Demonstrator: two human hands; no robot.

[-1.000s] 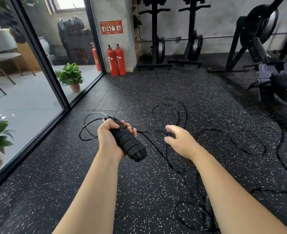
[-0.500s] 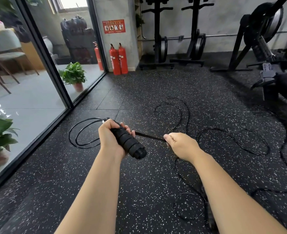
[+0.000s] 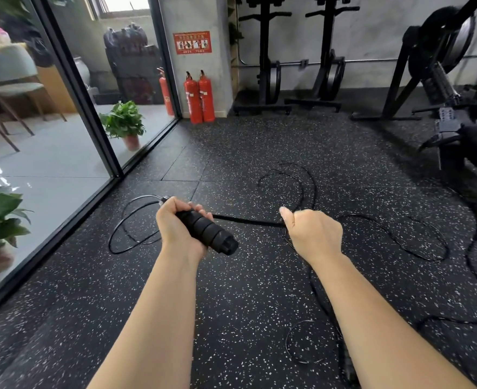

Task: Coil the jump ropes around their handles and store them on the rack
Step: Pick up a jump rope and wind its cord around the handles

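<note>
The left hand [image 3: 179, 230] curls its grip tight around a black, ribbed, cylindrical handle [image 3: 208, 234], butt end angled toward the camera. The right hand [image 3: 313, 234] is fisted on the thin black rope [image 3: 245, 220], which runs taut between the two hands. Beyond the left hand, several rope loops [image 3: 130, 228] hang or lie by the handle's far end; more slack rope [image 3: 417, 242] snakes in open curves across the floor [image 3: 231, 304] to the right and below the right forearm. The floor is black rubber matting speckled white, laid in square tiles. A glass wall with black frame [image 3: 91, 113] borders the left, potted plants [image 3: 123, 122] beyond it. Two red fire extinguishers [image 3: 199, 96] stand at a concrete pillar; black weight stands [image 3: 268, 60] line the far wall.
</note>
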